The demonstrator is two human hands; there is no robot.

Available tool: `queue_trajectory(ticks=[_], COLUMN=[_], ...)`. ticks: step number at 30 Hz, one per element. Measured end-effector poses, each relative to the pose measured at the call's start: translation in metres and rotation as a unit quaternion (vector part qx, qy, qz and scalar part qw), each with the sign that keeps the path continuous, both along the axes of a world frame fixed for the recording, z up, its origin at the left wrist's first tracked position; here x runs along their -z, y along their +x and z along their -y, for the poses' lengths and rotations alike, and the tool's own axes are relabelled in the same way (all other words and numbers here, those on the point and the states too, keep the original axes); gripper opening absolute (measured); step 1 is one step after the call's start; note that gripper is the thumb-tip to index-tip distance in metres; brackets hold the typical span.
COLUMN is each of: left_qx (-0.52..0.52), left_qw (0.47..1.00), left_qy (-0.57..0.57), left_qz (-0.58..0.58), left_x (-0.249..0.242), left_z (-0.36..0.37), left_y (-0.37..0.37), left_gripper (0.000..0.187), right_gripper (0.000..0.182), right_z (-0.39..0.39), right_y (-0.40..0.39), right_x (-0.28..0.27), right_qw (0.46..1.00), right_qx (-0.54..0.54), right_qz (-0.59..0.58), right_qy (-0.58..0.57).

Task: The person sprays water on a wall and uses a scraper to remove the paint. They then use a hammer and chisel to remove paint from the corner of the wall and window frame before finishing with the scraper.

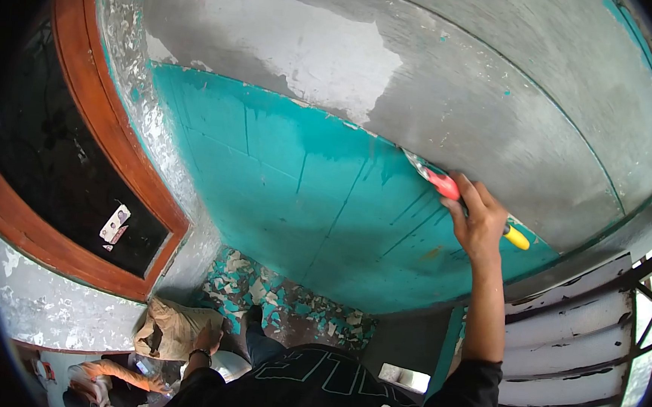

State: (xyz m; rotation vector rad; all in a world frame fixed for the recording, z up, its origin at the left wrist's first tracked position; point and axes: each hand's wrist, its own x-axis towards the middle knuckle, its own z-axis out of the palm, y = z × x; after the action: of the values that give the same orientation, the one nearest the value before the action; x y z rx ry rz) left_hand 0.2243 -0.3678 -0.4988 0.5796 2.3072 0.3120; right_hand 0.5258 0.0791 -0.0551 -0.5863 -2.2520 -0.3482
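Teal paint covers the lower wall (303,202), bare grey plaster above it. Pale block lettering on the person's black shirt (314,376) is too cut off to read. The right hand (480,222), arm stretched up, grips a red-and-yellow-handled scraper (455,194), blade against the paint's edge. The left hand (209,339) hangs low with fingers loosely curled, holding nothing, near paint flakes (274,294) littering the floor.

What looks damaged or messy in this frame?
The wall is stripped to bare grey above a ragged edge of teal paint, where the right hand holds a scraper. Teal paint flakes litter the floor below. The window surround is peeling too.
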Motion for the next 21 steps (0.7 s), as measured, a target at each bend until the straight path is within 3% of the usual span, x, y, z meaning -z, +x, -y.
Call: queue_trajectory(ticks=[2,6,8,10,12,13,19,21], left_qx=[-0.04,-0.09,-0.095,-0.092,-0.088,-0.081,-0.032,-0.044], left_qw=[0.999,0.995,0.994,0.986,0.985,0.984,0.999,0.998], left_qy=[0.007,0.003,0.017,-0.136,-0.136,-0.138,0.015,0.003], left_qz=[0.018,-0.049,-0.056,0.018,0.05,0.077,0.022,0.033], left_x=[-0.014,0.029,0.018,-0.015,0.025,0.04,0.057,0.035], left_z=[-0.003,0.06,0.083,0.084,0.097,0.102,0.062,0.039], left_y=[0.001,0.007,0.022,0.037,0.043,0.044,0.043,0.042], left_gripper=[0.075,0.076,0.076,0.078,0.079,0.079,0.077,0.076], right_gripper=[0.038,0.037,0.038,0.038,0.038,0.037,0.038,0.039], right_z=[0.003,0.017,0.018,0.019,0.013,0.018,0.014,0.014], right_y=[-0.006,0.012,0.016,0.013,0.016,0.016,-0.006,-0.029], right_x=[-0.004,-0.003,0.003,-0.001,-0.005,-0.01,-0.016,-0.017], right_qw=[1.0,0.998,0.996,0.995,0.996,0.987,0.986,0.982], right_qx=[0.002,0.025,0.045,0.04,0.006,0.011,-0.006,-0.008], right_qz=[-0.004,-0.016,-0.032,-0.031,0.0,0.049,0.07,0.061], right_qy=[-0.014,-0.059,-0.072,-0.084,-0.093,-0.151,-0.15,-0.178])
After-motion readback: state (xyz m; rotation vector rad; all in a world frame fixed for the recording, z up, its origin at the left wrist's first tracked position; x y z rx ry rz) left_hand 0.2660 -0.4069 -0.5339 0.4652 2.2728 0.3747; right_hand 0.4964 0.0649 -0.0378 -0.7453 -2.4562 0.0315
